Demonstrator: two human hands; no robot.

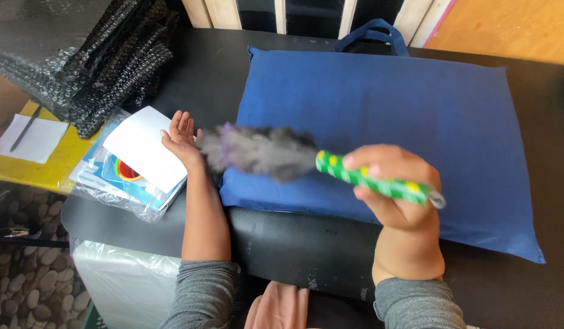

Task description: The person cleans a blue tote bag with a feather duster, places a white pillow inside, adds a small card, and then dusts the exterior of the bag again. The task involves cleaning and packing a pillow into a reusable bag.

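Light, soft-headed feather duster (276, 155), best gripped where right hand (394, 189) clamps its stiff green handle; left hand (183, 141) open, fingers loosely together, beside blue cushion (403, 116).

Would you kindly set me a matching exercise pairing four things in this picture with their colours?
Things:
1. pillow
2. duster handle
3. duster feathers
4. pad under the pen

Colours:
A. yellow
B. grey
C. blue
D. green with yellow spots

Pairs: 1-C, 2-D, 3-B, 4-A
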